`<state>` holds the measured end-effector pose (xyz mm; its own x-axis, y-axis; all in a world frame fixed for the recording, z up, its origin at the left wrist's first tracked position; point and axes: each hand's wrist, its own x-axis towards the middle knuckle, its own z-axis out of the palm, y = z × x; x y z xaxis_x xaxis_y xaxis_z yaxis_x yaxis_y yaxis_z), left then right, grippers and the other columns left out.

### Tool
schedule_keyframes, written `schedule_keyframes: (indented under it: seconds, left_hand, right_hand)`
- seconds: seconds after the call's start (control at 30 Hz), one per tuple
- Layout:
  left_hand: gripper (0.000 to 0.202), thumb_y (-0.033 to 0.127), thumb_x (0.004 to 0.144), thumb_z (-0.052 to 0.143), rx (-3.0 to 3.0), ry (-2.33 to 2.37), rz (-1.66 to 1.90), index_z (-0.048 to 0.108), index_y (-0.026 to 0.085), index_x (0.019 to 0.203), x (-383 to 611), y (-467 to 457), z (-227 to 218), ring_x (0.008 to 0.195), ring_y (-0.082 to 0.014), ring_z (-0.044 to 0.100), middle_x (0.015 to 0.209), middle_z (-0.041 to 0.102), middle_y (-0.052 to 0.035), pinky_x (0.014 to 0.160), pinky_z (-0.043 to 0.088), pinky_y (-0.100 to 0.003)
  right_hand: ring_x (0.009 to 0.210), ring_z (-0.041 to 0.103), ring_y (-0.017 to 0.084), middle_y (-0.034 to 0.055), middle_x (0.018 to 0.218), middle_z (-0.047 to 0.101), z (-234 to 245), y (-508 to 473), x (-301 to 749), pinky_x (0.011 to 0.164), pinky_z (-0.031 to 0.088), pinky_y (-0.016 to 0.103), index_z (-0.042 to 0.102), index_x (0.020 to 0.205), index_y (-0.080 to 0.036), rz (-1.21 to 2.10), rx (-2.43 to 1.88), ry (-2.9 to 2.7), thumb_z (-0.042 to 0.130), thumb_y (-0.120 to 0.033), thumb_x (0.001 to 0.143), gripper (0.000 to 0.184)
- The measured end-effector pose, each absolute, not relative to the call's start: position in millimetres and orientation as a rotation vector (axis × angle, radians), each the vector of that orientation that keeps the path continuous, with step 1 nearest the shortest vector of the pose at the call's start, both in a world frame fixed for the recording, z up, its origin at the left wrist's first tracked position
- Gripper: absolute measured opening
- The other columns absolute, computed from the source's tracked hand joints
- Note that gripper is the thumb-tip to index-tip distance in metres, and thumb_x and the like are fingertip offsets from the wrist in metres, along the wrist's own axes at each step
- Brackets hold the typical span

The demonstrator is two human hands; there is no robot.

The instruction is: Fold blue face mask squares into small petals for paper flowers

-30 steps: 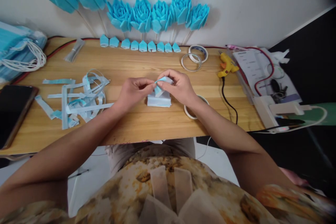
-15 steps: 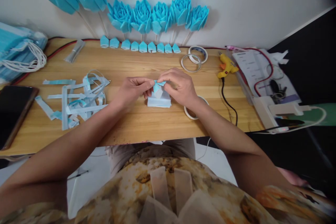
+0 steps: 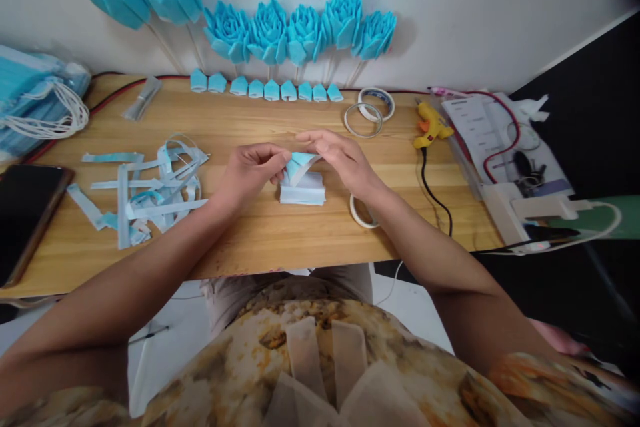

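My left hand (image 3: 255,170) pinches the left corner of a folded piece of light blue mask fabric (image 3: 300,165) between thumb and fingers. The fabric has a creased, pointed shape with a paler underside. At its right end is my right hand (image 3: 343,160), fingers stretched out and apart; whether they touch the fabric's edge I cannot tell. Just below the held piece, a small stack of pale folded fabric pieces (image 3: 303,195) lies on the wooden table (image 3: 260,240), its upper part hidden by the held piece.
Fabric strips (image 3: 160,183) lie left, near a phone (image 3: 30,213) and a bag of masks (image 3: 35,100). Folded blue petals (image 3: 271,90) line the back below blue fabric flowers (image 3: 270,30). Tape rolls (image 3: 377,103), a yellow glue gun (image 3: 433,123) and a power strip (image 3: 505,213) are right.
My right fingers have loosened from their pinch and stretched out. The fabric's right side has opened into a wider flap, while my left hand keeps its hold, shifted slightly left.
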<state>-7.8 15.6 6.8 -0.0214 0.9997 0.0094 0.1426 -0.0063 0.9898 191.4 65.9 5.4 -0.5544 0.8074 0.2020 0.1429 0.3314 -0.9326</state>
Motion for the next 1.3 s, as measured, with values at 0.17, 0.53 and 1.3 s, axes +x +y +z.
schedule_keyframes:
  seconds: [0.17, 0.53, 1.3]
  left_hand:
    - [0.022, 0.032, 0.081, 0.069, 1.377, 1.354, 1.176, 0.069, 0.018, 0.063, -6.9, 14.7, 8.2, 0.05, -0.0084, 0.051, 0.055, 0.062, 0.0019, 0.051, 0.042, -0.021]
    - [0.019, 0.033, 0.081, 0.068, 1.477, 1.41, 1.207, 0.072, 0.019, 0.069, -5.3, 12.0, 7.8, 0.053, -0.0094, 0.051, 0.058, 0.063, 0.002, 0.053, 0.04, -0.022]
    - [0.027, 0.043, 0.081, 0.071, 1.409, 1.346, 1.082, 0.072, 0.019, 0.067, -7.2, 14.3, 3.1, 0.05, -0.0089, 0.048, 0.057, 0.062, 0.0011, 0.049, 0.036, -0.023]
  right_hand:
    - [0.074, 0.058, 0.014, 0.0004, 0.085, 0.068, -1.4, 66.7, 186.9, 0.068, 0.044, 0.028, 0.07, 0.093, -0.019, 1.361, -0.942, -1.881, 0.068, -0.052, 0.086, 0.034]
    - [0.061, 0.045, 0.01, -0.004, 0.065, 0.054, 2.3, 61.0, 186.1, 0.056, 0.032, 0.025, 0.062, 0.081, -0.019, 1.434, -1.021, -1.929, 0.07, -0.05, 0.084, 0.032]
    - [0.066, 0.052, 0.011, -0.0029, 0.075, 0.059, -0.9, 67.7, 185.6, 0.061, 0.041, 0.026, 0.059, 0.096, -0.022, 1.206, -0.865, -1.838, 0.063, -0.048, 0.09, 0.027]
